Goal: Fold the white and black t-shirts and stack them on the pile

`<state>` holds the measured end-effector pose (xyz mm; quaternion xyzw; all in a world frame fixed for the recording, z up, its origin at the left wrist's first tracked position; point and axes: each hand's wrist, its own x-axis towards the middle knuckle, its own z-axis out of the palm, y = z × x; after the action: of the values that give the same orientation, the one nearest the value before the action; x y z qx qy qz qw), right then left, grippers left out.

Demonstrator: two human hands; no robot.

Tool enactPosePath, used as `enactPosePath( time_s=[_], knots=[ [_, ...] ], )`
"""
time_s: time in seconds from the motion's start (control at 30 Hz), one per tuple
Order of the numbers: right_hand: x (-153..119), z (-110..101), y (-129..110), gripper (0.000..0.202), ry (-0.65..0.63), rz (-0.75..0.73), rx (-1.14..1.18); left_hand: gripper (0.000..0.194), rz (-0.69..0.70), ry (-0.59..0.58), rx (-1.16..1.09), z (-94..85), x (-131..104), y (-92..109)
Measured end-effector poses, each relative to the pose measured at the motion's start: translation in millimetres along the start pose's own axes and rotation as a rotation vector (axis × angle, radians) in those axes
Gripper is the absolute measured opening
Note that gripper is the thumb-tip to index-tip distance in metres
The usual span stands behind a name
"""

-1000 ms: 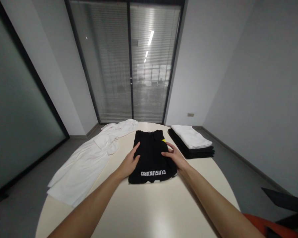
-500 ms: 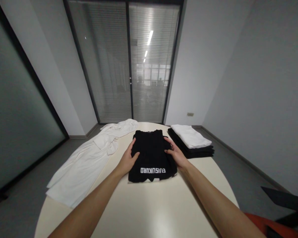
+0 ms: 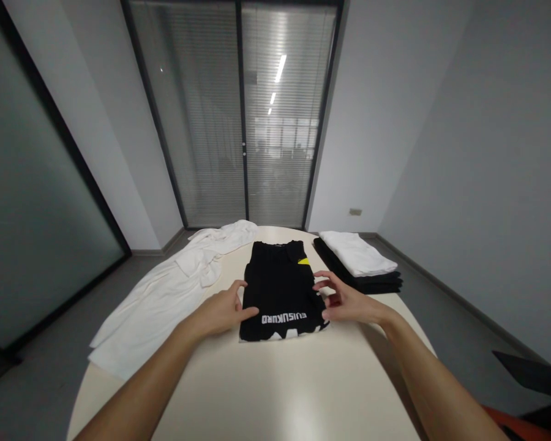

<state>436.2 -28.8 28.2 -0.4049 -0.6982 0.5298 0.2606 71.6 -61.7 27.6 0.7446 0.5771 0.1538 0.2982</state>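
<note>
A black T-shirt lies folded in the middle of the table, with upside-down white lettering near its front edge and a yellow patch at its upper right. My left hand is at the shirt's left edge, its thumb resting over the fabric and spread away from the forefinger. At the right edge is my right hand, its fingers loosely bent and apart, the tips touching or just beside the cloth. Neither hand visibly grips the fabric.
White garments lie spread along the left side of the pale round table. At the back right, a folded white garment tops a stack of folded black clothes. A partly visible chair stands at lower right.
Both hands have slid nearer to me along the shirt's sides, and the right has drawn off its top to the edge. A yellow patch now shows at the shirt's upper right.
</note>
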Motion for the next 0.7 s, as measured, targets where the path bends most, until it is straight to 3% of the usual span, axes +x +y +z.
enactPosePath(
  time_s=[0.07,0.13,0.27,0.4,0.53,0.6,0.7],
  knots=[
    [-3.8,0.1,-5.1,0.100,-0.114,0.023,0.034,0.084,-0.006,-0.179,-0.037,-4.3,-5.8,2.4],
    [-7.3,0.5,-9.7,0.103,-0.165,0.043,0.029,0.092,-0.001,-0.245,-0.067,-4.5,-7.7,3.1],
    [-14.5,-1.2,-17.4,0.107,-0.138,0.060,-0.032,0.100,-0.006,-0.255,-0.111,-2.6,-6.9,2.1],
    [-17.0,-3.0,-20.3,0.102,-0.139,0.078,-0.074,0.100,0.008,-0.239,-0.003,-3.5,-8.9,2.8],
    [-12.9,-2.6,-18.0,0.062,-0.232,0.030,-0.093,0.086,0.065,-0.160,-0.034,-2.8,-8.8,4.4],
    [-10.0,-3.6,-14.9,0.044,-0.223,-0.001,-0.119,0.069,0.115,-0.106,-0.129,-2.4,-6.6,5.4],
    [-6.7,-6.0,-9.8,0.031,-0.232,0.031,-0.169,0.039,0.174,-0.084,-0.208,-3.0,-3.9,8.6]
  ],
)
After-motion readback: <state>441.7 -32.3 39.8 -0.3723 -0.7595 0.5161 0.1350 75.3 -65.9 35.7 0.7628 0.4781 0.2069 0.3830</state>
